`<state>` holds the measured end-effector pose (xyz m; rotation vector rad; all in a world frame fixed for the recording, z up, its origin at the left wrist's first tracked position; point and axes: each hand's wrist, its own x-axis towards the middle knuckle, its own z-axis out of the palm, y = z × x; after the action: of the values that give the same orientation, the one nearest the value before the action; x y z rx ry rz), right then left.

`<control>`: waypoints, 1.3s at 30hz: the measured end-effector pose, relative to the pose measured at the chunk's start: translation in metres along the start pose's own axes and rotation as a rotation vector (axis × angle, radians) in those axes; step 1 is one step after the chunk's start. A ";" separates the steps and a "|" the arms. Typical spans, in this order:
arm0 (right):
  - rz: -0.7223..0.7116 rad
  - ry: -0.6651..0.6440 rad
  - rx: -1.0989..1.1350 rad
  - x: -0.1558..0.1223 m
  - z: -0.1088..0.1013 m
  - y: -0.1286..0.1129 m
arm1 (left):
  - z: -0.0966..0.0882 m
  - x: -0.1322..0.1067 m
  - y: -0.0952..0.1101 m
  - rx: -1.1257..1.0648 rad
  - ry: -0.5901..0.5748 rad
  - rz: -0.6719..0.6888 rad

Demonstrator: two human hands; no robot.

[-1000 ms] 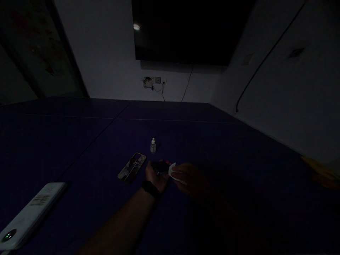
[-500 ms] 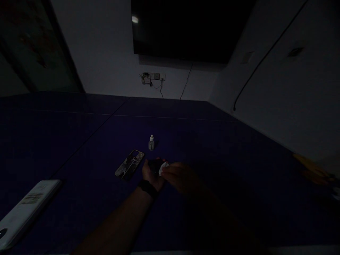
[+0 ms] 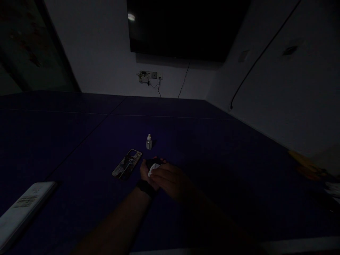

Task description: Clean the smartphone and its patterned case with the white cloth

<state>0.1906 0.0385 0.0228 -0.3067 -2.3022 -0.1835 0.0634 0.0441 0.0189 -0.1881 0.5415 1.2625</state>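
My left hand (image 3: 145,172) lies palm up, cradling a dark flat object (image 3: 155,162) whose exact kind the dim light hides. A black wristband (image 3: 145,188) circles that wrist. My right hand (image 3: 170,180) is over the object, pressing a white cloth or tissue (image 3: 151,170) against it. The cloth and fingers cover part of the object. Just left of my hands, a patterned phone case (image 3: 127,164) lies flat on the table. A small dropper bottle (image 3: 149,142) stands upright beyond them.
The dark blue table (image 3: 79,141) has thin seams and runs to a white wall, where a socket panel (image 3: 148,76) trails cables beneath a wall-mounted screen (image 3: 183,24). A long white box (image 3: 23,212) lies at lower left. Something yellowish (image 3: 305,164) sits at the right edge.
The cloth in my right hand has slid leftward across the dark object, and less of it shows. The whole view has shifted slightly, with the room appearing higher and further left.
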 end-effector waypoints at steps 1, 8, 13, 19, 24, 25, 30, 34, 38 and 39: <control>0.002 -0.004 0.000 0.000 -0.001 0.000 | 0.000 -0.001 0.000 0.001 0.001 -0.005; 0.055 -0.006 -0.102 -0.025 -0.040 0.018 | 0.003 0.007 -0.002 -0.005 0.041 0.053; 0.109 -0.003 -0.108 -0.037 -0.044 0.024 | 0.003 0.007 -0.002 -0.003 0.040 0.077; 0.082 0.050 -0.059 -0.020 -0.040 0.010 | 0.001 0.006 -0.004 -0.001 0.009 0.060; 0.032 0.052 -0.028 -0.003 -0.014 -0.004 | 0.001 0.003 -0.006 -0.002 0.008 0.025; 0.030 0.042 -0.022 -0.001 -0.009 -0.005 | 0.001 0.002 -0.005 -0.001 0.010 0.017; 0.044 0.029 -0.032 -0.005 -0.013 0.000 | -0.002 0.003 -0.002 0.014 -0.031 0.040; 0.055 0.043 -0.031 -0.019 -0.035 0.011 | -0.006 0.009 -0.002 0.019 -0.037 0.063; 0.056 0.004 -0.023 -0.023 -0.036 0.014 | -0.008 0.011 -0.003 0.028 -0.040 0.068; 0.051 0.004 -0.021 -0.021 -0.031 0.012 | -0.008 0.010 -0.003 0.031 -0.042 0.066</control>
<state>0.2295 0.0394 0.0292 -0.3751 -2.2870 -0.1826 0.0658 0.0487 0.0065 -0.1184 0.5345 1.3187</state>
